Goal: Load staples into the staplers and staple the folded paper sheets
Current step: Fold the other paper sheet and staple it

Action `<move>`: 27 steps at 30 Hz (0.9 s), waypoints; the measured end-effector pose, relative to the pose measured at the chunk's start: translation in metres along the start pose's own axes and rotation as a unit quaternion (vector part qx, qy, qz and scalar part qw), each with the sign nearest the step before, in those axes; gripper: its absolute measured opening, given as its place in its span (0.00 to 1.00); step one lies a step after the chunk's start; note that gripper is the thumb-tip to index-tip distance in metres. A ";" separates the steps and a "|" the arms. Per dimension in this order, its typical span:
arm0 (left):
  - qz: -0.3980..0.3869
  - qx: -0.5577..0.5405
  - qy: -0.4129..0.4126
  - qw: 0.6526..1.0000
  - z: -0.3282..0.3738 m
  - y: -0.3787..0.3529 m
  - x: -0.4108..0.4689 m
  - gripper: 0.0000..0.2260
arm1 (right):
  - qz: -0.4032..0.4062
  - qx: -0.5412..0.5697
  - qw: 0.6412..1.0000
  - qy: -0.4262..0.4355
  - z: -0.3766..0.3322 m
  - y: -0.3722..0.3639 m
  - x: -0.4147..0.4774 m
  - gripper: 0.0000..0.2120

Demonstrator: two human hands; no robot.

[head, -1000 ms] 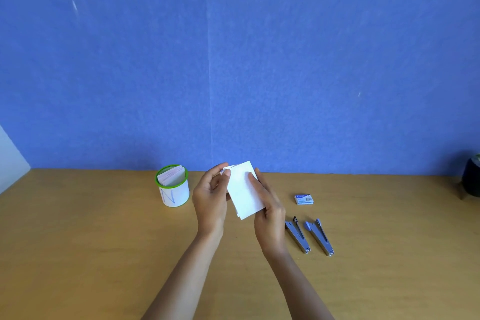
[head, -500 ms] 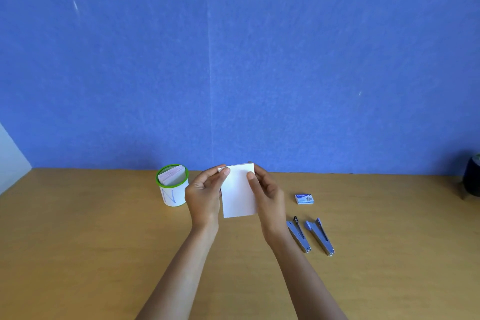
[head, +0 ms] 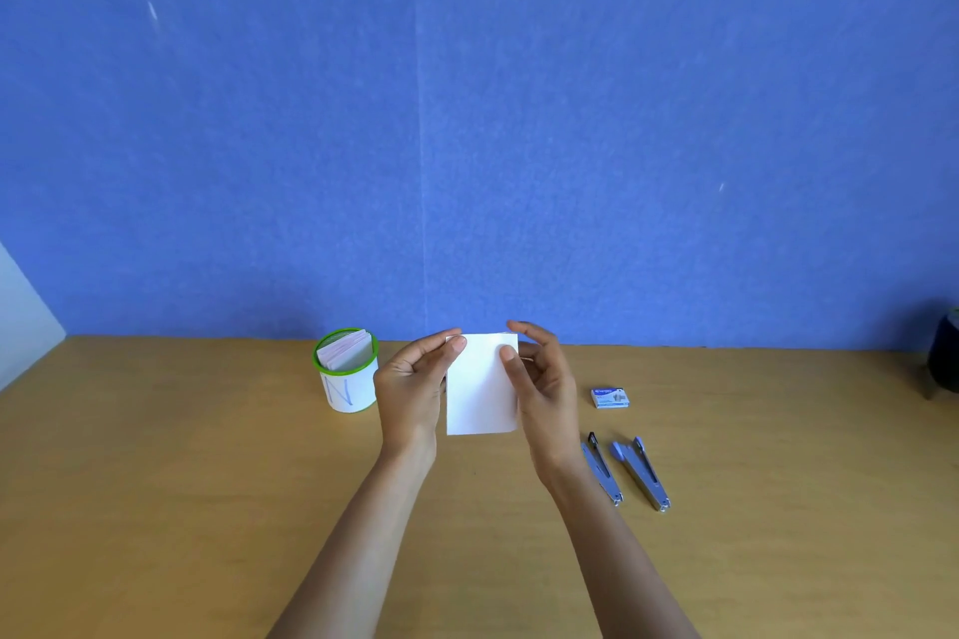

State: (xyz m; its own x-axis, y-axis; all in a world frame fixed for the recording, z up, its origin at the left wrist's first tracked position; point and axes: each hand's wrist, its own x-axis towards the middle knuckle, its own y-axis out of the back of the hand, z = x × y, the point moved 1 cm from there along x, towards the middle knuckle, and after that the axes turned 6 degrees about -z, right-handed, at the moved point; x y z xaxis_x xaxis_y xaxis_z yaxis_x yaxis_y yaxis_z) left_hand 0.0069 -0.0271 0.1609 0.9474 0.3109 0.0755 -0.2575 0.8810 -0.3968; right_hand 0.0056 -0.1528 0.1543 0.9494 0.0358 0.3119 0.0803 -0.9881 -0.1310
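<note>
Table (head: 155, 509) surface open across the whole left portion and along the near edge; only obstruction on that side is the green-rimmed cup (head: 346, 371), standing upright near the wall and stuffed with folded sheets; narrow passage between cup and left hand (head: 412, 392). Centre occupied by both hands, the right hand (head: 545, 397) opposite, holding an upright paper (head: 481, 384) above the table. Right of centre, two staplers (head: 625, 472) lie side by side, close together, just beside the right forearm; a small staple box (head: 611, 397) sits behind them, apart; clear surface beyond these up to a dark object (head: 942, 361) at the far right edge.
</note>
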 end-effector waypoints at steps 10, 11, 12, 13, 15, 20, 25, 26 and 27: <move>-0.064 0.079 -0.044 0.994 0.005 0.005 0.009 0.07 | -0.085 -0.180 0.979 0.053 -0.007 0.026 0.017 0.04; -0.071 0.085 -0.045 0.993 0.006 0.005 0.010 0.08 | -0.095 -0.190 0.976 0.055 -0.006 0.028 0.018 0.04; -0.079 0.092 -0.047 0.992 0.007 0.005 0.011 0.08 | -0.106 -0.203 0.972 0.060 -0.005 0.030 0.018 0.04; -0.087 0.098 -0.049 0.990 0.009 0.005 0.012 0.08 | -0.118 -0.219 0.966 0.070 -0.004 0.032 0.018 0.04; -0.105 0.111 -0.055 0.987 0.012 0.005 0.013 0.08 | -0.135 -0.262 0.951 0.093 -0.003 0.037 0.017 0.03; -0.099 0.118 -0.058 0.986 0.012 0.005 0.013 0.07 | -0.129 -0.383 0.910 0.096 -0.004 0.043 0.018 0.05; -0.075 0.079 -0.039 0.993 0.009 0.004 0.011 0.08 | -0.043 -0.211 0.975 0.058 -0.003 0.024 0.012 0.04; -0.074 0.077 -0.036 0.994 0.009 0.004 0.010 0.08 | -0.031 -0.170 0.984 0.038 -0.003 0.021 0.011 0.03; -0.070 0.074 -0.034 0.994 0.009 0.005 0.010 0.08 | -0.026 -0.129 0.991 0.017 -0.002 0.019 0.010 0.03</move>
State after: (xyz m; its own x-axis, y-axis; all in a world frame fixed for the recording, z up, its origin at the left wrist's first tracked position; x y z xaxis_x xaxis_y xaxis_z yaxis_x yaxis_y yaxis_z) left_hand 0.0137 -0.0167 0.1681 0.9625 0.1996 0.1839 -0.1532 0.9589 -0.2388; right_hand 0.0161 -0.1720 0.1573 0.9352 0.0868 0.3432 0.0441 -0.9905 0.1305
